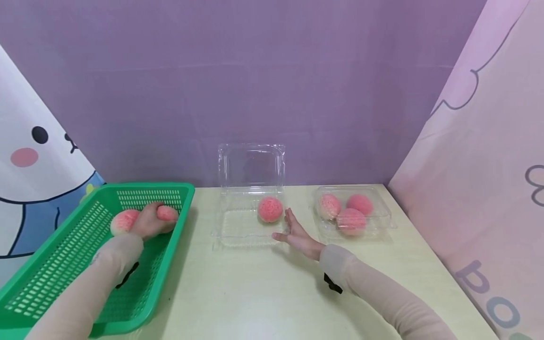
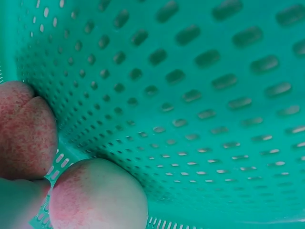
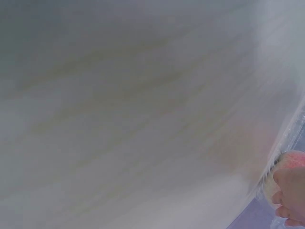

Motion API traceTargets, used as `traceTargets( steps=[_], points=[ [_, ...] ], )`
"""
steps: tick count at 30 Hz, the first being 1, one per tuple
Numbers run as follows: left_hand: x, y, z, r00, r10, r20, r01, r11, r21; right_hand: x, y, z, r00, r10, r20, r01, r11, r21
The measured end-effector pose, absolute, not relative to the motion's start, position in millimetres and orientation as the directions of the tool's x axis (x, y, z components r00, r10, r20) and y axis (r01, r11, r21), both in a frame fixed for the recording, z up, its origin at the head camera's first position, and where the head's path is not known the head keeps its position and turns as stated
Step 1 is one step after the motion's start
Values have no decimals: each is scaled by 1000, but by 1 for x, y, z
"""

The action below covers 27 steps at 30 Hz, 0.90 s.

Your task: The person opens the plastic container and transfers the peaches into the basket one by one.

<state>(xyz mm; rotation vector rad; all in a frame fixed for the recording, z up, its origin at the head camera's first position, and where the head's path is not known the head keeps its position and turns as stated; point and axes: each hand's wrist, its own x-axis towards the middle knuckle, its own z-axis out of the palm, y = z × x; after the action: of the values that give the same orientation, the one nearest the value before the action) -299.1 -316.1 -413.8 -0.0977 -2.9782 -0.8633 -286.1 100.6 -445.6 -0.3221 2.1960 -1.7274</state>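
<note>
Inside the green basket (image 1: 187,198), my left hand (image 1: 149,223) holds a pink peach (image 1: 167,213) between its fingers and thumb. Another peach, pink and pale (image 1: 124,222), lies to the left of that hand; the left wrist view shows two peaches, one of them pale-sided (image 2: 97,195). My right hand (image 1: 299,238) has its fingers extended at the right side of an open clear plastic clamshell box (image 1: 238,222). In that box, at its right side, sits one pink peach (image 1: 270,209). The right wrist view shows the right hand (image 3: 291,193) in its lower right corner.
A second clear clamshell box (image 1: 384,215) with three pink peaches stands at the right on the pale table (image 1: 238,293). Behind the table hangs a purple cloth (image 1: 272,85); a pink printed cloth (image 1: 480,189) borders the right side.
</note>
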Motion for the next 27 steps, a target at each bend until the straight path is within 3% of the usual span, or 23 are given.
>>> traceTargets(
  steps=[22, 27],
  points=[
    [-296, -315, -393, -997, 74, 17, 70, 811, 581, -288, 102, -444, -915, -388, -109, 15, 238, -971],
    [-288, -311, -370, -1000, -29, -10, -29, 762, 647, -287, 102, -446, -916, -385, -111, 16, 240, -971]
  ],
)
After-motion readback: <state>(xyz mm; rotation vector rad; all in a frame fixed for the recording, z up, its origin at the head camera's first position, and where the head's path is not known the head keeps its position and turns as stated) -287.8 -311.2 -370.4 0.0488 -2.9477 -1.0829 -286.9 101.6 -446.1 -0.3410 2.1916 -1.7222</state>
